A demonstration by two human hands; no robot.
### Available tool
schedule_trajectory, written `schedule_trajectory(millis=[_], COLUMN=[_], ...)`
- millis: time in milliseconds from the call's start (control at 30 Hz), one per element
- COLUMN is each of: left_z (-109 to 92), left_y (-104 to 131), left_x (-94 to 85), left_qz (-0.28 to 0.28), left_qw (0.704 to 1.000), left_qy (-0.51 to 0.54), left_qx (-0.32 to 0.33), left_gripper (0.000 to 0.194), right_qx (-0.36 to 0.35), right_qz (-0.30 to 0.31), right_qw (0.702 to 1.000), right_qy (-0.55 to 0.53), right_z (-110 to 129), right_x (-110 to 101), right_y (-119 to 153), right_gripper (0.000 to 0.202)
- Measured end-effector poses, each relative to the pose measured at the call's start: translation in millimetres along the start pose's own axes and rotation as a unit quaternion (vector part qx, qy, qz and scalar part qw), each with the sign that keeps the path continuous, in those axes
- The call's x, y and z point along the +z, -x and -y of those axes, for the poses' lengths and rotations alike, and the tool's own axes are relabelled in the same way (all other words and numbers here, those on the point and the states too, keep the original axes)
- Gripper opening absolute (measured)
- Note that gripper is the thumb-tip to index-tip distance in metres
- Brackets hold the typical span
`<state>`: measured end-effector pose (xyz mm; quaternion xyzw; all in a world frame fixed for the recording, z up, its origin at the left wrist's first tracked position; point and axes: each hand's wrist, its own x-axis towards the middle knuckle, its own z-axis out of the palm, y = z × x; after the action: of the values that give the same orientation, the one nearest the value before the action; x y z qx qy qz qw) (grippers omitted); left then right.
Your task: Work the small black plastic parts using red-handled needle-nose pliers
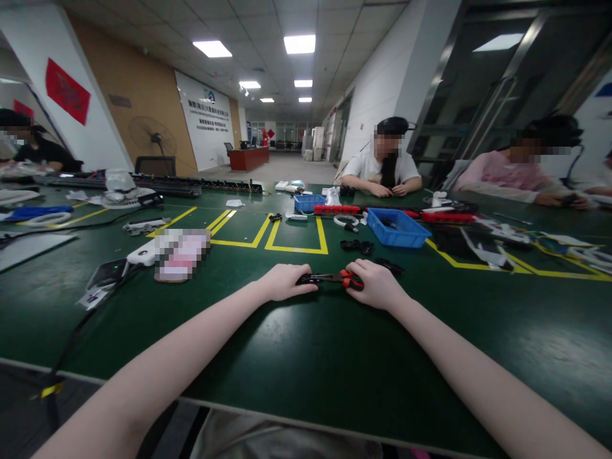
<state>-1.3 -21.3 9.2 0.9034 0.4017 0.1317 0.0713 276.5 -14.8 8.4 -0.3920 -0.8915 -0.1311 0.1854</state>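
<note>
Near the middle of the green table (296,357), my right hand (371,284) is closed around the red and black handles of a pair of pliers (329,278). The tool's metal jaws point left. My left hand (289,282) is closed on a small black item (304,279) that meets the jaws; its exact shape is too small to tell. Both hands are just above the tabletop. Black coiled cables (357,246) lie beyond the pliers, and another dark bundle (389,266) sits right behind my right hand.
A blue bin (398,227) and a smaller blue bin (308,203) stand ahead. To the left lie a phone (180,255), a white device (143,252) and a black cable (71,341). People sit across the table, one in a white shirt (406,169). Red strips (447,217) lie right.
</note>
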Motion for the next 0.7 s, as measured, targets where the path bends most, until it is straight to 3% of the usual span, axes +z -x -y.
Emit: schedule_trajectory(millis=[700], left_z=[-1.0], left_y=[1.9], left_x=[4.7], left_qz=[-0.018], left_qw=[1.000], left_qy=[-0.012], left_qx=[0.008], left_gripper=[0.034], right_qx=[0.005], right_qz=[-0.025], right_qw=[1.000], right_qy=[0.001], right_z=[2.7], right_x=[-0.6], right_y=[3.1], right_gripper=[0.028])
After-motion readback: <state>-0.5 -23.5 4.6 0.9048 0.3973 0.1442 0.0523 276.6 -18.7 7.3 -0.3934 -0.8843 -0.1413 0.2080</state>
